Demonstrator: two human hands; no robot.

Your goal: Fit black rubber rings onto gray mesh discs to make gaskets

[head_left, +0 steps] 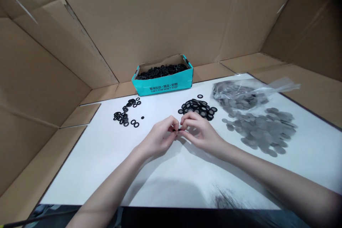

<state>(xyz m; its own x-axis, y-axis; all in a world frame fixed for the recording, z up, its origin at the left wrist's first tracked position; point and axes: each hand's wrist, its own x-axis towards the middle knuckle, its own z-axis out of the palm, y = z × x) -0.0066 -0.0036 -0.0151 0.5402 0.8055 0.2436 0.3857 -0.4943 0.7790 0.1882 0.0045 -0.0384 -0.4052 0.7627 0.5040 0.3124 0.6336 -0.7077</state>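
My left hand (163, 134) and my right hand (196, 128) meet at the middle of the white board, fingertips pinched together. Between them is a small black ring (177, 130), seen edge-on and mostly covered by the fingers; whether a disc sits in it I cannot tell. Just behind my hands lies a pile of black rings with grey mesh centres (199, 107). Loose black rings (123, 117) with open centres are scattered to the left. Right of my right hand spreads a heap of thin grey discs (267, 128).
A turquoise cardboard box (162, 84) full of black rings stands at the back. A clear plastic bag (240, 92) of grey discs lies at the back right. One small black disc (142, 117) rests near the loose rings. Cardboard walls (165, 17) enclose the white board (101, 156).
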